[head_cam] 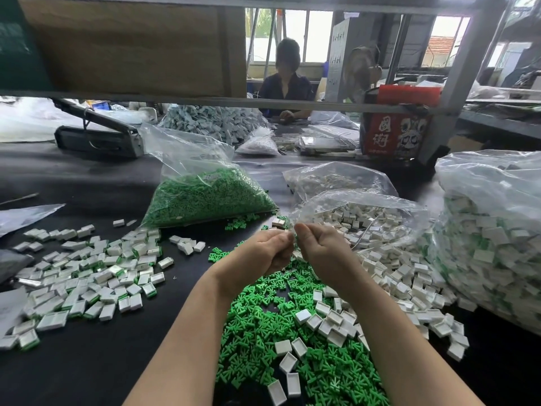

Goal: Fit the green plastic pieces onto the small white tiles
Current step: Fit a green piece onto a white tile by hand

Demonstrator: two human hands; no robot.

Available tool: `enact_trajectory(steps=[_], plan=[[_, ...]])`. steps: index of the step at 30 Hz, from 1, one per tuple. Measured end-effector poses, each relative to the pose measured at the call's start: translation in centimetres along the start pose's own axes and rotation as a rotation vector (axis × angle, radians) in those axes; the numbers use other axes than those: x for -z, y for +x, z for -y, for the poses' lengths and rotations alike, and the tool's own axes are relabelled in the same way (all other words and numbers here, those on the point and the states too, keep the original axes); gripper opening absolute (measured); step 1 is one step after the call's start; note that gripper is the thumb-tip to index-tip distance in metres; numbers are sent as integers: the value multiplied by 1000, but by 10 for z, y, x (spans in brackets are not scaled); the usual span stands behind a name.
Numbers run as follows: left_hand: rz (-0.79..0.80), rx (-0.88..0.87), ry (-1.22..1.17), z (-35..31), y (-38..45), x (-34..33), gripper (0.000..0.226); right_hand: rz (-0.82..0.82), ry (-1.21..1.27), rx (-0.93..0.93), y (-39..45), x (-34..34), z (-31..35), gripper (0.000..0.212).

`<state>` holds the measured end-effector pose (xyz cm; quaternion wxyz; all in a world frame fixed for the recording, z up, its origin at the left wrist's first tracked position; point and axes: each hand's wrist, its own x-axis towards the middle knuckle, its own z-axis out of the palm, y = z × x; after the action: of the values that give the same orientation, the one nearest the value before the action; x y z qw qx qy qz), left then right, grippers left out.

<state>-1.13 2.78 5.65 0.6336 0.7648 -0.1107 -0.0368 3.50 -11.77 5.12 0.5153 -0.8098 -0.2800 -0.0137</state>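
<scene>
Here, left to right across the dark counter (87,370):
Left heap: fitted tiles (87,276), white with green edges showing, spread on the near-left counter.
Far left: a dark machine (96,136) with a raised arm, well beyond that heap.
Green bag (205,194): clear plastic, open at the top, full of green pieces, far of centre; a few pieces spill at its near right corner.
Loose pieces (263,326): a bright green pile near centre, under both forearms, with some empty white tiles lying on it.
Left hand (263,250): fingers curled, tips meeting the right hand's tips above the pile; something small is pinched there, but I cannot tell what.
Right hand (322,244): curled likewise, thumb and fingers closed at the same spot, just in front of the tile bag's rim.
Tile bag (366,218): clear, open, holding white tiles, just beyond the right hand.
Loose tiles (409,288): empty white tiles spilling near and right of that bag.
Right bag (491,230): large, clear, packed with fitted white-and-green tiles at the right edge.
Far centre: another person (288,83) sits beyond the shelf frame.
</scene>
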Motion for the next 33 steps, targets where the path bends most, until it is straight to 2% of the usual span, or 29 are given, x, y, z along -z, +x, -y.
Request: enact_trajectory(steps=[8,15,23,33], plan=[[52,26,-16,4,0,5,33,44,25,6,-4,2,2,40],[85,37,9,4,-2,8,34,51,-91,71,-3,3,0,39],[116,43,57,3,-3,12,35,140,-24,68,-5,7,0,37],[54,0,-36,4,1,3,31,47,18,41,-4,3,1,39]])
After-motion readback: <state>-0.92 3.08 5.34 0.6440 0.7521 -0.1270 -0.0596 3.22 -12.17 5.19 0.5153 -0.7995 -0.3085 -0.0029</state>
